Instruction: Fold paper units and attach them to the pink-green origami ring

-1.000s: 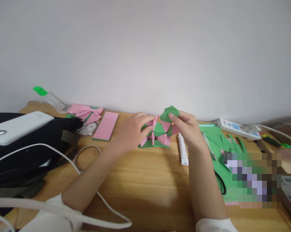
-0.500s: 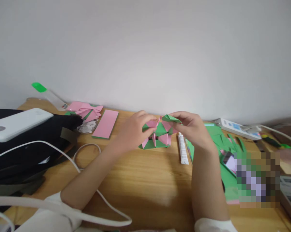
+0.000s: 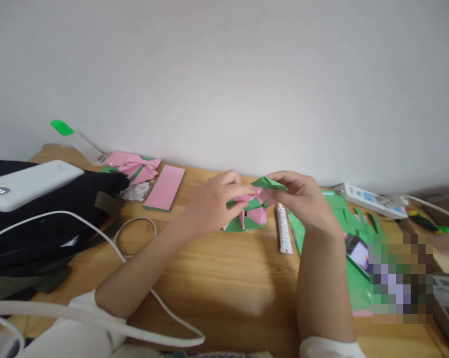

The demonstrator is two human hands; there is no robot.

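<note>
Between my hands, just above the wooden table, is a folded pink-and-green paper model built from several pointed units. My left hand pinches its upper left part between thumb and fingers. Over at its upper right, my right hand grips a green folded paper piece that sits against the top of the model. The fingertips hide where the two meet. A white glue tube lies on the table close to my right wrist.
Pink folded papers and a pink paper stack lie left. A white power bank rests on a black bag. White cables cross my left arm. Green paper, a phone and a power strip are right.
My left fingers have moved right, onto the top of the model near the green piece. The right hand still holds that piece. The whole view has shifted slightly.
</note>
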